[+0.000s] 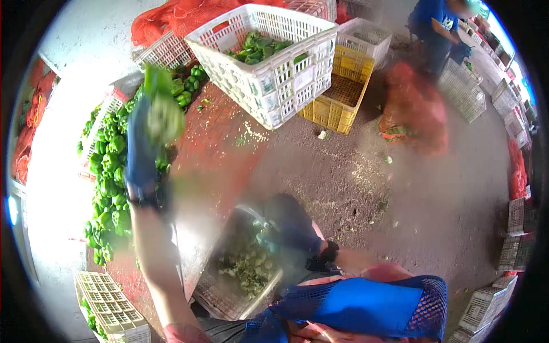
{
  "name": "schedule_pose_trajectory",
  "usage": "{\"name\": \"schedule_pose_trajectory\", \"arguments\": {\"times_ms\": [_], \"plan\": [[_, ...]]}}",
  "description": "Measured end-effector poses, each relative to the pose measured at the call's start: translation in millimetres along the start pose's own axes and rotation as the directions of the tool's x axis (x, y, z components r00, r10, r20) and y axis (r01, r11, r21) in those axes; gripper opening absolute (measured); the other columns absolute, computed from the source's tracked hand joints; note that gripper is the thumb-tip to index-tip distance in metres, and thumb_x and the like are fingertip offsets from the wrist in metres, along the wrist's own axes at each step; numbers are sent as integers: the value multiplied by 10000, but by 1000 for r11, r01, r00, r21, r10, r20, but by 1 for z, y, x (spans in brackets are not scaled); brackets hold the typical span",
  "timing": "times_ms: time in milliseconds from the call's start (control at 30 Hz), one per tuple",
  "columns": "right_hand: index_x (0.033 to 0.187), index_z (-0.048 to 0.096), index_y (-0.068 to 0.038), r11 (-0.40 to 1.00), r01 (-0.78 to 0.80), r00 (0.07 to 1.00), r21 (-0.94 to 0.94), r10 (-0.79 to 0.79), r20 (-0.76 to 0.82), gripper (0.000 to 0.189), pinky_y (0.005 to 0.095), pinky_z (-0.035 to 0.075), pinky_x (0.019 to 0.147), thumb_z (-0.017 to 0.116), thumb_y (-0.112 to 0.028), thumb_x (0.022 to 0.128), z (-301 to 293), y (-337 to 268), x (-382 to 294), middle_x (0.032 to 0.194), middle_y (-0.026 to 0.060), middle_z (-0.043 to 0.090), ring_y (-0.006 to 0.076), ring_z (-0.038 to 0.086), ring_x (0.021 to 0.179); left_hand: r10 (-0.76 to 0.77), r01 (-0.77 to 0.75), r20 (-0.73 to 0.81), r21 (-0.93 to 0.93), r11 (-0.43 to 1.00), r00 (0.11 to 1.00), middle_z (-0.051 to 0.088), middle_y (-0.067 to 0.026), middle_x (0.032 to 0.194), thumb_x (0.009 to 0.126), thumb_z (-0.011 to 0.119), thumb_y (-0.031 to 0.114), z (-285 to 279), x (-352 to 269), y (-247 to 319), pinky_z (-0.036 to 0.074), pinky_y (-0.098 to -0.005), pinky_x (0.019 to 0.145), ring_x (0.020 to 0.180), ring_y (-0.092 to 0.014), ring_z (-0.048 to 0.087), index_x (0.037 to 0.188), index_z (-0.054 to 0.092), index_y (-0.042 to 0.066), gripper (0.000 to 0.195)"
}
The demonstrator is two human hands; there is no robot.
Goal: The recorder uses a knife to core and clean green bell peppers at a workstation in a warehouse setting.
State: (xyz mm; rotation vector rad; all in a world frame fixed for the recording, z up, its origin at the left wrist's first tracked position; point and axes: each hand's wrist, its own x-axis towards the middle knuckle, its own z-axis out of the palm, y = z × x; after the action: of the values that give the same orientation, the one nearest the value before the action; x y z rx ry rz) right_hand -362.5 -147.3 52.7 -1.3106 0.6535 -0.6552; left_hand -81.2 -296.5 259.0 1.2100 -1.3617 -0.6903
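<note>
My left hand (142, 148), in a blue glove, reaches out over the heap of green bell peppers (109, 171) on the left. A motion-blurred green bell pepper (164, 118) is in its grip. My right hand (294, 221), in a dark blue glove with a black band at the wrist, is bent inward over a plastic crate (227, 300) before me. Blur hides its fingers and whatever they may hold. Pale green vegetable pieces (246, 272) lie in that crate. Farther out, a white plastic crate (274, 79) holds green peppers (259, 47) and rests partly above a yellow crate (332, 115).
A slatted crate (113, 308) with green peppers stands at lower left. Red mesh sacks (171, 19) lie behind the white crate, and another red mesh sack (414, 109) stands at right. A person (433, 30) in blue sits beyond it. Stacked crates (484, 304) line the right side.
</note>
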Motion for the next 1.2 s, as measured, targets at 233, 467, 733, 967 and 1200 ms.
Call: {"name": "schedule_pose_trajectory", "arguments": {"times_ms": [233,467,733,967,1200], "plan": [[1196,516,-39,906,-49,999,-420,42,-25,442,244,433,487,692,-241,843,-8,-48,8,710,6,565,88,541,542,295,-241,92,-376,895,951,646,-65,1038,857,635,183,88,101,23,517,-279,743,879,-176,642,1239,551,76,405],[1199,545,-52,956,-47,978,289,103,-179,378,210,384,444,664,-147,853,-6,23,31,769,9,601,54,523,539,124,16,-238,513,858,963,642,-152,1075,788,648,51,-10,-97,-190,473,-384,883,972,-299,616,1063,622,43,276],[1221,523,-46,966,-256,967,23,256,-10,383,189,411,498,599,-259,912,16,-19,45,784,7,608,50,554,620,34,229,-244,945,235,969,564,-177,1195,707,715,344,-103,-113,-218,398,-403,965,1141,-339,502,1179,571,114,544],[1273,453,-11,980,-50,997,193,38,68,456,219,459,489,608,-234,907,40,14,105,811,26,601,70,558,571,237,-13,-316,575,818,919,522,-102,1269,714,709,-12,-90,-208,-212,347,-355,1054,1244,-256,445,1213,564,63,525],[920,584,-31,996,-88,976,-10,88,198,271,252,455,509,717,-241,814,102,48,210,706,14,579,86,546,589,-157,167,-379,-8,986,912,589,-73,1175,833,576,-2,-58,-273,-153,407,-277,958,1074,-163,548,1195,557,-20,362]]}}
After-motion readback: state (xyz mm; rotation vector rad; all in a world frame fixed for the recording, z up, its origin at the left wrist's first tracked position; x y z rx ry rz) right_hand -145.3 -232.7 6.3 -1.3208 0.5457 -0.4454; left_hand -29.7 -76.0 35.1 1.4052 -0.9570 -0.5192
